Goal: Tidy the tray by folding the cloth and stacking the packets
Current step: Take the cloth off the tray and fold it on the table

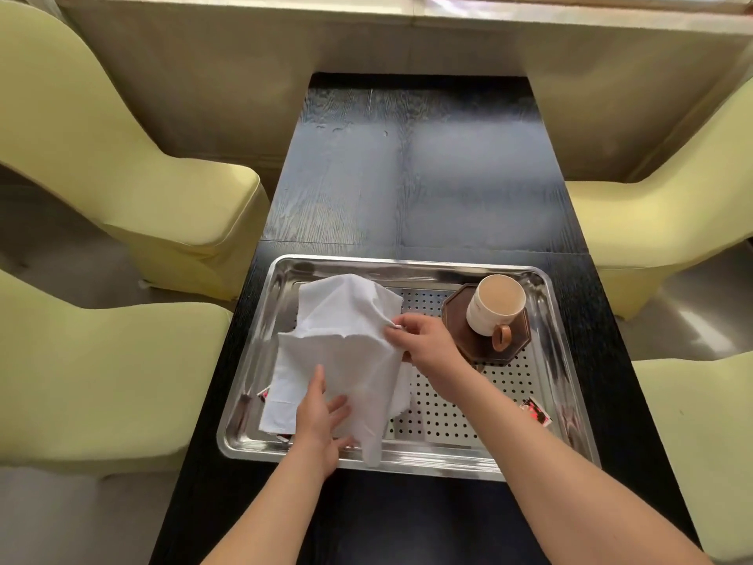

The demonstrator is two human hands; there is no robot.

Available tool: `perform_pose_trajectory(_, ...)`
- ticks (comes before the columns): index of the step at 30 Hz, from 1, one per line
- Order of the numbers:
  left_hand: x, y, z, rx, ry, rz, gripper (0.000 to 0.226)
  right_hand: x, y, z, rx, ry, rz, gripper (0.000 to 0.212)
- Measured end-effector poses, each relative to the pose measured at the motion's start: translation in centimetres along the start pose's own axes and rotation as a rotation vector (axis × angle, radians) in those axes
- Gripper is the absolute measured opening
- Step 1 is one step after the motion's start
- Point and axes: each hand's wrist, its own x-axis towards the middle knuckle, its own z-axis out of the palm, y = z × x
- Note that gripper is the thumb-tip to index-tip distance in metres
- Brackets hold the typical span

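— On the dark table [407, 177], what stands about the work?
— Pale green chairs [134, 205] flank it on both sides, and a steel tray [407, 265] sits at the near end. In the tray's far right corner a cream cup [495, 305] with a brown handle stands on a dark octagonal coaster [468, 340], just beside the person's right wrist.
— And what lies in the tray?
— A white cloth [338, 348], rumpled and partly lifted, covers the left half of the perforated floor. A red and black packet [536, 411] lies near the right rim, well apart from the cloth. The corner of another packet [265, 392] peeps out at the cloth's left edge, and more show under its near edge, though how many cannot be told.
— How do the hands stand?
— The left hand [322, 422] lies on the cloth's near part, fingers straight and spread, thumb pointing away. The right hand [423, 340] reaches in from the right and pinches the cloth's right edge between thumb and fingertips, the other fingers curled, holding that side raised above the tray
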Motion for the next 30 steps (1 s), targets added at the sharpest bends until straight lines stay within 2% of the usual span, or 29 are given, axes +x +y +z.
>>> perform_pose_trajectory(5, -1.4, 0.5, 0.4, -0.220, -0.140, -0.039, 0.084, -5.2, -1.8, -0.2, -0.006, -0.146, -0.133, 0.011)
perform_pose_trajectory(8, -2.1, 1.3, 0.5, -0.368, -0.269, -0.104, 0.075, -8.0, -2.4, -0.6, 0.008, -0.155, -0.187, 0.011)
perform_pose_trajectory(10, -2.5, 1.8, 0.7, -0.312, -0.292, -0.087, 0.061, -9.7, -2.6, -1.2, 0.007, -0.157, -0.211, 0.009)
perform_pose_trajectory(12, -2.9, 2.2, 1.2, -0.246, -0.282, -0.056, 0.036, -11.3, -2.6, -2.0, -0.035, -0.139, -0.234, 0.012)
perform_pose_trajectory(14, -3.6, 2.3, 1.5, -0.164, -0.229, -0.027, 0.014, -12.8, -2.6, -2.9, -0.087, -0.096, -0.238, 0.016)
perform_pose_trajectory(15, -4.1, 2.3, 1.5, -0.115, -0.199, 0.006, 0.011, -13.6, -2.6, -3.3, -0.102, -0.062, -0.244, 0.014)
perform_pose_trajectory(21, -9.0, 1.9, -0.1, -0.019, -0.240, 0.212, 0.011, -19.4, -2.9, -5.4, -0.107, 0.105, -0.255, 0.006)
perform_pose_trajectory(26, -14.5, 0.2, -3.3, 0.048, -0.288, 0.311, 0.015, -24.5, -2.3, -5.4, -0.083, 0.133, -0.234, 0.006)
perform_pose_trajectory(30, -18.2, -1.7, -6.6, 0.181, -0.198, 0.361, 0.015, -27.8, -1.5, -4.8, -0.011, 0.183, -0.222, 0.023)
